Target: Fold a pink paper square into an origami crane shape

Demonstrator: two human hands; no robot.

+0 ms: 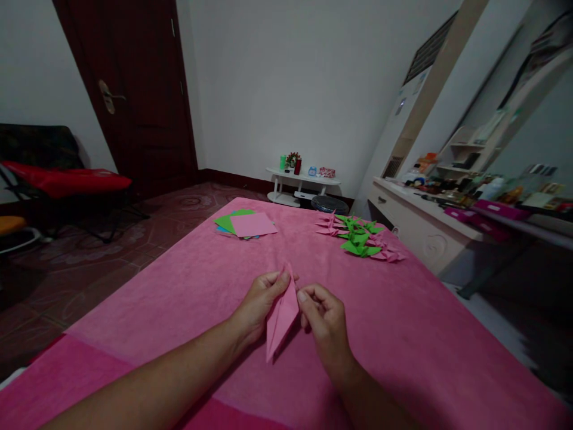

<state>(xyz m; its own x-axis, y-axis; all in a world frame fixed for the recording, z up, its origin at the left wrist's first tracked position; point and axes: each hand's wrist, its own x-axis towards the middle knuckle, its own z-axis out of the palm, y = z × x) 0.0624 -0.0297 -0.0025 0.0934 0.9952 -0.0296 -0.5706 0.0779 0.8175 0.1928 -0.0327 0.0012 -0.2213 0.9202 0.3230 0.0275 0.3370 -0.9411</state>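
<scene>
A folded pink origami paper (283, 316), long and pointed at its near end, is held just above the pink-covered table. My left hand (264, 298) grips its upper left part, thumb on top and fingers behind. At its right edge is my right hand (323, 313), with thumb and forefinger pinched together against the paper's side corner. The right fingertips partly hide that edge. Farther off to the left lies a stack of square paper sheets (254, 224), pink on top with green and blue beneath. Several folded paper cranes (358, 236), green and pink, stand in rows at the far right.
The pink cloth (179, 292) covers the table. Behind it stands a low white shelf (304, 177) with small items. A dresser (416, 215) crowded with bottles is on the right; a red folding chair (67, 179) and a dark door (129, 89) are on the left.
</scene>
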